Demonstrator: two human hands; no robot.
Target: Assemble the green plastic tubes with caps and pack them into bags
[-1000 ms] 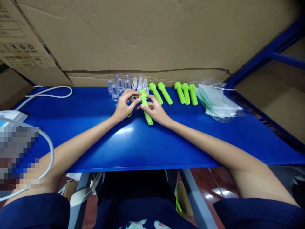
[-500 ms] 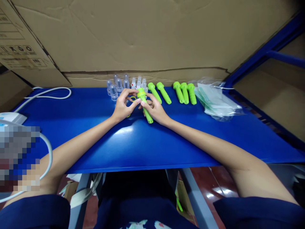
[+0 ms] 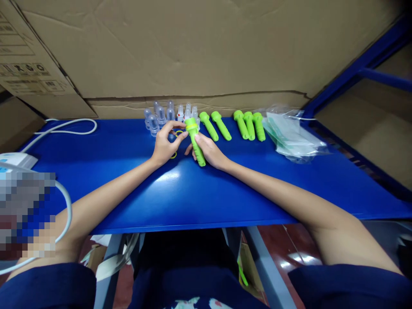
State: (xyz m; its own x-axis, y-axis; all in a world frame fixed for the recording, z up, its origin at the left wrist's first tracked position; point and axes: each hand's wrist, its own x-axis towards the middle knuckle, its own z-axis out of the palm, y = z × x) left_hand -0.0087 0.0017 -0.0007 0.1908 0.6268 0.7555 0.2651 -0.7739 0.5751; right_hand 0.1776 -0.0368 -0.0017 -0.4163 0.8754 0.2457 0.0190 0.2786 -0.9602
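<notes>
Likely collar (image 3: 191, 127) work nearer back edge of desk (image 3: 193, 197)
Right hand (image 3: 210, 150) grasps torch (image 3: 198, 151); left hand's (image 3: 164, 145) hold unclear; next likely needs steadiness

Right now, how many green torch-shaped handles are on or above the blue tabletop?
6: one handle is in the right hand; a pair lies beyond it; a trio lies farther right, beside plastic packets. None appears hidden.
</notes>
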